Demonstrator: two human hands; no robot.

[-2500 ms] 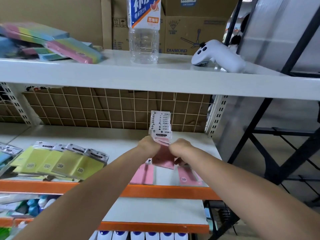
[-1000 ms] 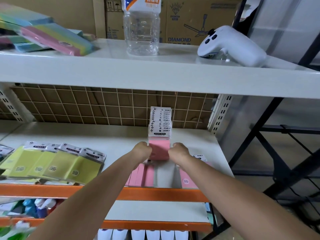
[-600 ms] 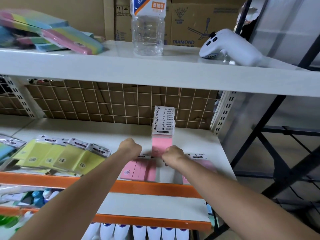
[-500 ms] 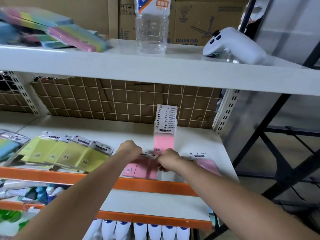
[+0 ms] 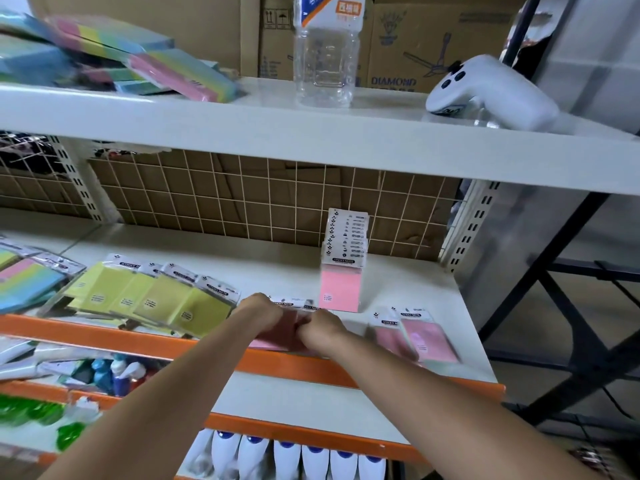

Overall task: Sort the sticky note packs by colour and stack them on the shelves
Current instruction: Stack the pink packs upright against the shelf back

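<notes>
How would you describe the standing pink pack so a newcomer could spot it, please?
Find the middle shelf with the wire grid behind it. Towards its right end, the pink pack stands upright just beyond the hands; the other pink packs lie flat.

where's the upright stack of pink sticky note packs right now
In the head view the upright pink stack stands right of centre on the middle shelf, near the wire grid back, just beyond both hands.

Bright, even light – soft shadows under shelves; wide-angle bend at edges, slight motion blur lower left.
</notes>
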